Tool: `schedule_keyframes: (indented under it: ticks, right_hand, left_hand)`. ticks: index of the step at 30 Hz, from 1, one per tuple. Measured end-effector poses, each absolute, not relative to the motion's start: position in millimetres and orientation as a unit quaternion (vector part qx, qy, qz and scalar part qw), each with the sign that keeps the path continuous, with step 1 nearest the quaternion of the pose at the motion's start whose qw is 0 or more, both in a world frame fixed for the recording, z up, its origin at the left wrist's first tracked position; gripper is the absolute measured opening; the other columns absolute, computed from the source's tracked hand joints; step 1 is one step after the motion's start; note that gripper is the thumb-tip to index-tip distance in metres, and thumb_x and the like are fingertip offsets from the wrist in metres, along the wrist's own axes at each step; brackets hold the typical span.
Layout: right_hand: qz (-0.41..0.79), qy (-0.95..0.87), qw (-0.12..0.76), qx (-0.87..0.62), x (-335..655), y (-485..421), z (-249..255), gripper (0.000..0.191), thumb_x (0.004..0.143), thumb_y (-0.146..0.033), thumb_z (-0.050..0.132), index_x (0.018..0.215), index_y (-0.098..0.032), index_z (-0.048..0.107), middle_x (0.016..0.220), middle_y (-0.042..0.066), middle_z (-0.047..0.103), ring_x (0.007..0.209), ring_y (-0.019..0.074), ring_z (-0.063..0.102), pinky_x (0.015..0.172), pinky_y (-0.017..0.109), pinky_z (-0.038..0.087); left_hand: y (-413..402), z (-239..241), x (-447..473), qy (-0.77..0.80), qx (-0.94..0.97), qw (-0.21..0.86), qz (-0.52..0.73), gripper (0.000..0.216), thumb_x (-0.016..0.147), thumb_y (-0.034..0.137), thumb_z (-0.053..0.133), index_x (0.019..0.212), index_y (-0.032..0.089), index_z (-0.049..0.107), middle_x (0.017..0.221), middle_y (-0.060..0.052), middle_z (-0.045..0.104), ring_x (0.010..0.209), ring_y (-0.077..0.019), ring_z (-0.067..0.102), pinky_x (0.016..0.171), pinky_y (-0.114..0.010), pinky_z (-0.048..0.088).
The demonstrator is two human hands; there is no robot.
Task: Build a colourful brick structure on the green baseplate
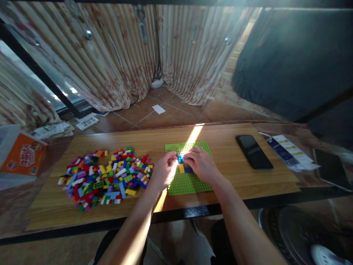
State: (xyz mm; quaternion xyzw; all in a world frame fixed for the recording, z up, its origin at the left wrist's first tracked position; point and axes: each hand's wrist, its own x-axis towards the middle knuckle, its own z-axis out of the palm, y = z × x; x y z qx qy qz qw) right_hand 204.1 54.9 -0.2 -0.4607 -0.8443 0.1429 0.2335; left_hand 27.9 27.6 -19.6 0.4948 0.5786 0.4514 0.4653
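A green studded baseplate [190,186] lies on the wooden table, and both my hands are over its upper part. Between my fingertips is a small blue toy brick [180,159]. My left hand [165,170] is closed, pinching at the brick's left side. From the right, the curled fingers of my right hand [202,164] grip the same brick and hide part of it. Just below sit an orange-yellow brick [181,168] and a dark blue brick [188,170] on the plate, side by side. Bright sunlight washes out some detail at the fingertips.
A loose pile of many-coloured bricks [104,178] spreads over the table's left side. To the right lies a black phone [254,151]. Papers [292,151] rest past the table's right end, and an orange-labelled plastic box [26,154] stands at far left.
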Motion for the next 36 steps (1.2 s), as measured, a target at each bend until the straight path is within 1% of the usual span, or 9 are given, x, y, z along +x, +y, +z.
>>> schedule_keyframes:
  ticks: [7,9,11,14,16,21,26,32,36]
  right_hand:
    - [0.121,-0.841,0.223,-0.478,200,53,0,0.011,0.087,-0.02,0.062,0.09,-0.024,0.072,0.095,0.007,0.065,0.094,0.024,0.053,0.075,0.036,0.041]
    - [0.118,-0.841,0.217,-0.481,199,52,1,0.011,0.087,-0.02,0.061,0.09,-0.023,0.072,0.095,0.007,0.065,0.093,0.0239,0.053,0.075,0.036,0.041]
    - [0.113,-0.845,0.21,-0.479,198,52,1,0.012,0.089,-0.021,0.059,0.089,-0.022,0.071,0.095,0.007,0.064,0.093,0.0235,0.052,0.074,0.036,0.04]
    - [0.098,-0.854,0.201,-0.47,197,52,1,0.016,0.092,-0.023,0.055,0.088,-0.022,0.07,0.094,0.007,0.064,0.092,0.0233,0.051,0.074,0.035,0.039]
    - [0.085,-0.858,0.194,-0.468,197,51,1,0.017,0.093,-0.025,0.054,0.089,-0.022,0.07,0.094,0.007,0.063,0.092,0.0235,0.051,0.073,0.036,0.038]
    - [0.08,-0.863,0.184,-0.464,196,51,-1,0.017,0.093,-0.024,0.053,0.09,-0.022,0.07,0.095,0.008,0.063,0.092,0.0239,0.051,0.075,0.037,0.039]
    - [0.1,-0.853,0.207,-0.468,194,50,-3,0.017,0.091,-0.022,0.055,0.088,-0.022,0.071,0.095,0.007,0.064,0.094,0.0237,0.054,0.079,0.038,0.041]
    - [0.136,-0.822,0.27,-0.482,198,52,-4,0.014,0.087,-0.018,0.058,0.092,-0.021,0.07,0.094,0.008,0.066,0.093,0.0239,0.057,0.081,0.039,0.045]
    - [0.163,-0.79,0.314,-0.5,204,57,-5,0.014,0.085,-0.014,0.056,0.082,-0.02,0.068,0.088,0.008,0.066,0.086,0.0217,0.059,0.077,0.036,0.047]
  left_hand:
    - [25,-18,27,0.588,0.511,0.44,0.447,0.026,0.074,0.023,0.066,0.1,0.022,0.071,0.083,-0.005,0.072,0.07,-0.0159,0.063,0.064,-0.026,0.05]
    - [23,-14,28,0.592,0.531,0.427,0.43,0.023,0.076,0.023,0.065,0.098,0.022,0.072,0.084,-0.005,0.072,0.073,-0.0172,0.064,0.068,-0.027,0.05]
    - [22,-9,28,0.596,0.564,0.401,0.408,0.022,0.079,0.022,0.062,0.098,0.022,0.072,0.091,-0.006,0.072,0.08,-0.0189,0.065,0.074,-0.03,0.051]
    - [20,-3,31,0.594,0.627,0.347,0.364,0.024,0.082,0.018,0.056,0.101,0.022,0.071,0.104,-0.008,0.071,0.09,-0.0207,0.065,0.085,-0.035,0.049]
    - [19,-1,33,0.589,0.663,0.316,0.338,0.027,0.082,0.014,0.054,0.101,0.022,0.071,0.106,-0.008,0.07,0.092,-0.0213,0.064,0.088,-0.035,0.048]
    - [14,-7,39,0.567,0.676,0.29,0.37,0.028,0.083,0.014,0.051,0.098,0.025,0.071,0.099,-0.007,0.068,0.084,-0.0187,0.062,0.082,-0.029,0.048]
    - [9,-7,41,0.57,0.69,0.279,0.348,0.031,0.086,0.016,0.046,0.105,0.026,0.068,0.103,-0.007,0.065,0.082,-0.0176,0.059,0.079,-0.028,0.048]
    - [9,-11,41,0.558,0.671,0.292,0.391,0.033,0.085,0.016,0.049,0.11,0.025,0.068,0.1,-0.008,0.065,0.083,-0.0202,0.059,0.079,-0.03,0.048]
    - [7,-14,42,0.552,0.662,0.309,0.403,0.029,0.085,0.018,0.051,0.107,0.025,0.068,0.099,-0.008,0.064,0.083,-0.0202,0.059,0.078,-0.03,0.048]
